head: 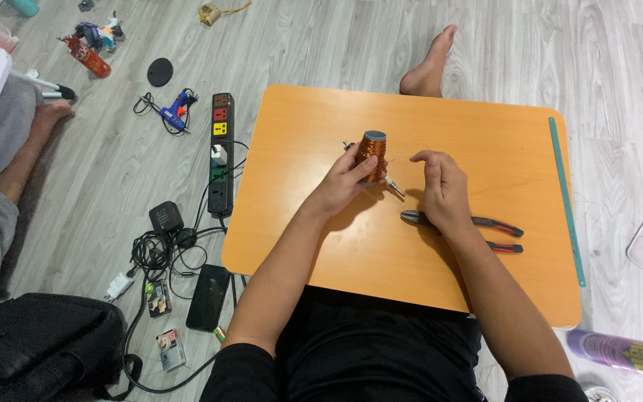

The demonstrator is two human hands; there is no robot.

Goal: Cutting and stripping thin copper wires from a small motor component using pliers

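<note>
Two small printed packets (159,298) (171,350) are seen on the floor left of the table, near a dark-screened phone (208,298) laid flat. A purple spray can w/ yellow-lettered label (623,356) is laid bottom right. A red patterned packet (88,57) is seen top left.

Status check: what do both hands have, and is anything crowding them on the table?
Left hand grips copper wire spool. Right hand empty, fingers pinched beside it. Pliers lie under right wrist.

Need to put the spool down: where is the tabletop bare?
Bare: the table right of the right hand, up to the green strip, and the near-left corner. Crowded: the middle, with left hand, copper spool and pliers.
</note>
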